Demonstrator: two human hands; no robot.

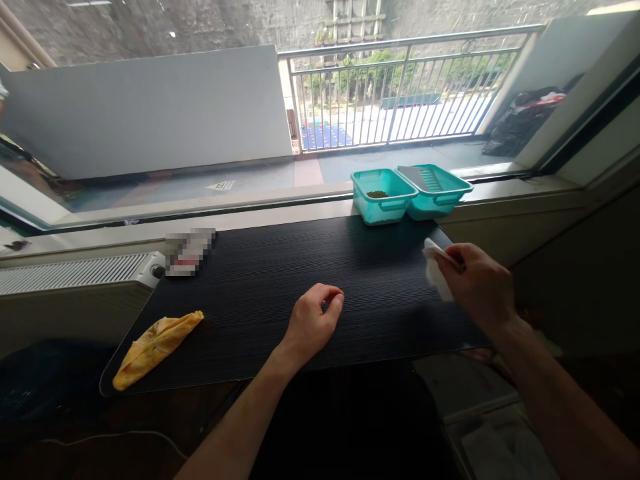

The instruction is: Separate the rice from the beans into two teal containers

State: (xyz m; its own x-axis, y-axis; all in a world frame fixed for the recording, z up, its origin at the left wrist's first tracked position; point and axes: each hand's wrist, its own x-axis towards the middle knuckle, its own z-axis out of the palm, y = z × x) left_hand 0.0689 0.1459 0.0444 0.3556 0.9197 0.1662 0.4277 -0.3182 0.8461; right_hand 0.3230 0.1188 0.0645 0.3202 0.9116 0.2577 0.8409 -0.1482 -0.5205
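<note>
My right hand (480, 287) pinches a thin white tissue (437, 270) above the right end of the black table (250, 293). The tissue hangs down from the fingertips. Near the table's front middle is my left hand (315, 317), its fingers curled in and the thumb close to the index finger, with nothing visible in it. A folded, wrinkled yellow cloth (157, 348) lies at the table's left front corner, away from both hands.
Two teal plastic tubs stand by the window sill: one (383, 210) holds small greenish grains, the other (435, 210) a grey slotted scoop (425, 179). A blurred-out flat item (190, 252) lies at the back left. A white radiator (75, 277) is beside the table.
</note>
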